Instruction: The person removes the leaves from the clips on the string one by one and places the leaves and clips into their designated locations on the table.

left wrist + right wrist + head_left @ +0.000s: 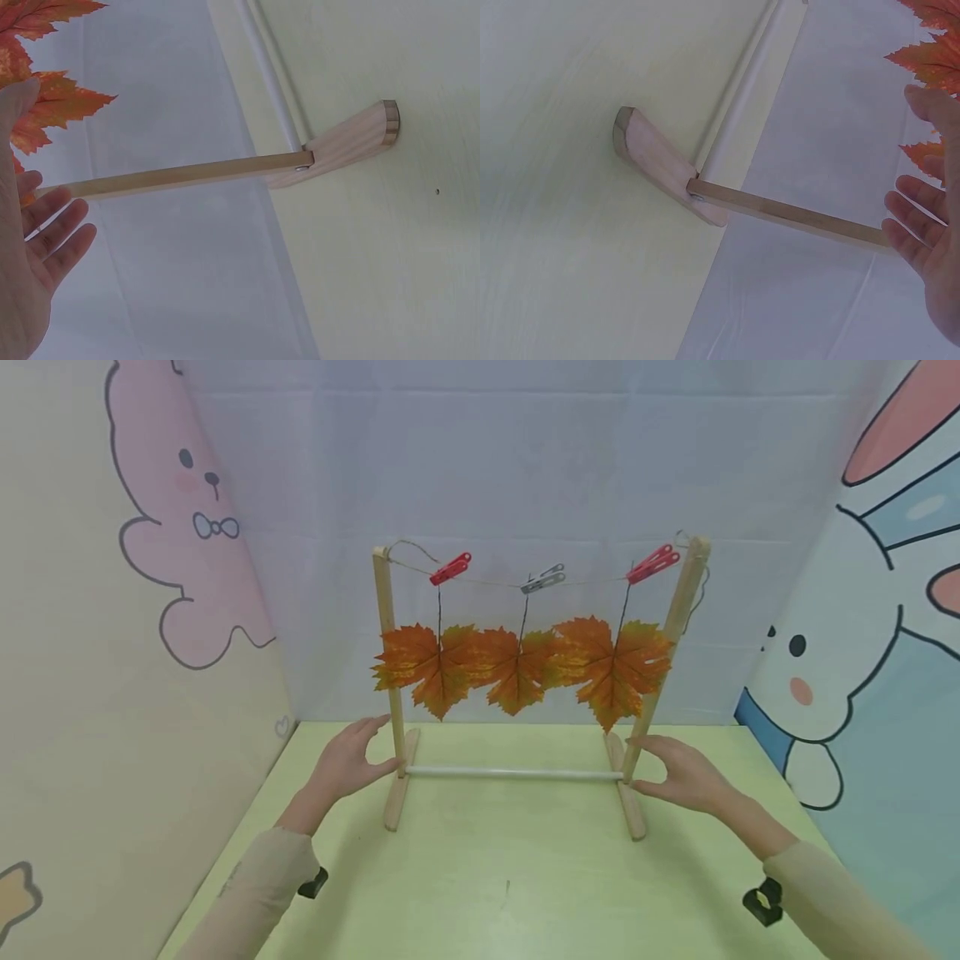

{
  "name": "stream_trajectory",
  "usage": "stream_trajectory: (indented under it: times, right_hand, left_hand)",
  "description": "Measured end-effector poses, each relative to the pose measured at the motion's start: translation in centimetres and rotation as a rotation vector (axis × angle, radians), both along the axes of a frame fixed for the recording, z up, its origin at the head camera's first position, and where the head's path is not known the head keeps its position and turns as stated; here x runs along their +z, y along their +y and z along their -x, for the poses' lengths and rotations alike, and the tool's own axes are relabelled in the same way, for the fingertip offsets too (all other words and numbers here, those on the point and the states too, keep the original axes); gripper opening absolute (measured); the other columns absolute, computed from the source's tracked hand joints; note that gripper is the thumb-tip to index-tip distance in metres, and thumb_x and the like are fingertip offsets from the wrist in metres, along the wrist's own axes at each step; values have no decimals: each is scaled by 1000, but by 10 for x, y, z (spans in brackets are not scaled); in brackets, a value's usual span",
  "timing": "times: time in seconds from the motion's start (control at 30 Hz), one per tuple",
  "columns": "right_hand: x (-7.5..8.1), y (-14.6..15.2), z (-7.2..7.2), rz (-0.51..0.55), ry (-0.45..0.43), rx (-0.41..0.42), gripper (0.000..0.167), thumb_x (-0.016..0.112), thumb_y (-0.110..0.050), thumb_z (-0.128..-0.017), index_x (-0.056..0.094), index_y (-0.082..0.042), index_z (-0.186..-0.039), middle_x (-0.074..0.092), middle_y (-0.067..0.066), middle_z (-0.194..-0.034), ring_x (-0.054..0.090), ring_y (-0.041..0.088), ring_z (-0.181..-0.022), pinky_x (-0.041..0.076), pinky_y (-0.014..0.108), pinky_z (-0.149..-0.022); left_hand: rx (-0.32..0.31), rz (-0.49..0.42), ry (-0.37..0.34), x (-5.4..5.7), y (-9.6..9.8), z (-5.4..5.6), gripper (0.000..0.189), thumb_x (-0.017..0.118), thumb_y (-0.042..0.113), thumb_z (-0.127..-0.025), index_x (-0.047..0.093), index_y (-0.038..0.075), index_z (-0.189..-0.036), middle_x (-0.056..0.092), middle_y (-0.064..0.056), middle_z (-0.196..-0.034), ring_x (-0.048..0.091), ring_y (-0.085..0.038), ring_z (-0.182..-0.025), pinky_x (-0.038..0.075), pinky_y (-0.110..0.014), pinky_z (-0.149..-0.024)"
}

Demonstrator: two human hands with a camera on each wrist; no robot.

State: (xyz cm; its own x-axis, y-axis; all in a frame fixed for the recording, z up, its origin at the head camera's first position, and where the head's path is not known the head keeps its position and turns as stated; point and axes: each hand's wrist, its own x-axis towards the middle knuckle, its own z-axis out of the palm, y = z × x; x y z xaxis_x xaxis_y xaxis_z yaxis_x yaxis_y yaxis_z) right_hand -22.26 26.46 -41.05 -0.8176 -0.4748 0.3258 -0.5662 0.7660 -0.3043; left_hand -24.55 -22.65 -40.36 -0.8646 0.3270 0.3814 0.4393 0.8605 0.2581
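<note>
A wooden stand with a left post (385,597) and a right post (686,585) stands upright on the table. A string between the post tops carries a red clothespin (450,569), a grey clothespin (543,580) and another red clothespin (653,564). Below them hang three orange maple-like leaves (611,664). My left hand (348,760) is beside the left post's lower part, thumb and fingers spread, fingertips right at the wood. My right hand (682,772) mirrors it at the right post. Both wrist views show relaxed fingers near the posts, gripping nothing.
A white rod (510,772) joins the posts low down, above the pale green table (502,868). Wooden feet (396,806) extend toward me. Behind the stand hangs a pale cloth (510,468); side panels carry a pink bear (202,585) and a rabbit (832,635).
</note>
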Motion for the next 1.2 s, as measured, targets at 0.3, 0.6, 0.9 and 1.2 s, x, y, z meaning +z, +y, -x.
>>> stream_trajectory:
  times: [0.3, 0.6, 0.9, 1.2]
  right_hand:
    - [8, -18, 1, 3, 32, 56, 57, 77, -23, -69, 57, 1, -117, 62, 15, -111, 57, 33, -99, 47, 49, -80]
    - [21, -27, 7, -21, 30, 82, 57, 75, -27, -73, 56, 0, -120, 59, 16, -115, 55, 35, -105, 45, 51, -83]
    - [39, -34, 11, -11, 63, 136, 56, 76, -26, -71, 57, 2, -116, 61, 15, -112, 57, 32, -102, 47, 47, -82]
    - [51, -44, 17, -17, 85, 174, 60, 77, -28, -71, 56, 1, -119, 61, 13, -113, 57, 30, -102, 46, 47, -83]
  left_hand:
    - [-45, -39, 22, 14, 9, 0, 66, 72, 38, -73, 52, 0, -123, 58, -14, -116, 60, -28, -93, 49, -44, -75]
    - [-68, -70, 32, 28, 19, 4, 64, 70, 37, -76, 49, 5, -128, 60, -13, -112, 60, -26, -91, 48, -44, -74]
    - [-136, -108, 95, 50, 33, 11, 65, 73, 33, -75, 48, 5, -127, 60, -11, -112, 60, -28, -88, 49, -42, -70]
    - [-188, -85, 196, 75, 43, 21, 63, 75, 31, -73, 51, 2, -124, 61, -14, -111, 60, -28, -89, 49, -42, -72]
